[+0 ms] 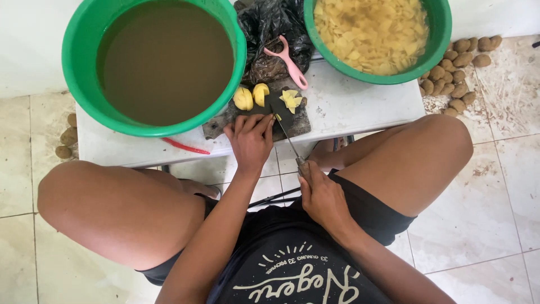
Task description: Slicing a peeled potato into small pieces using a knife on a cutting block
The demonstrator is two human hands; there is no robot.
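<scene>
My left hand (250, 141) presses down on a potato piece on the dark cutting board (225, 123), fingers bent over it; the piece is mostly hidden. My right hand (322, 194) grips the handle of a knife (286, 135) whose blade points to the board beside my left fingers. Two peeled yellow potato halves (251, 96) lie on the board's far side. A small heap of cut slices (291, 99) lies to their right.
A green basin of murky brown water (163, 62) stands at the left of the low white table (349, 107), a green basin of potato slices in water (374, 34) at the right. Between them lie a black bag (270, 22) and pink peeler (288, 62). Unpeeled potatoes (455, 73) lie on the tiled floor. A red-handled tool (185, 147) lies by the table's edge.
</scene>
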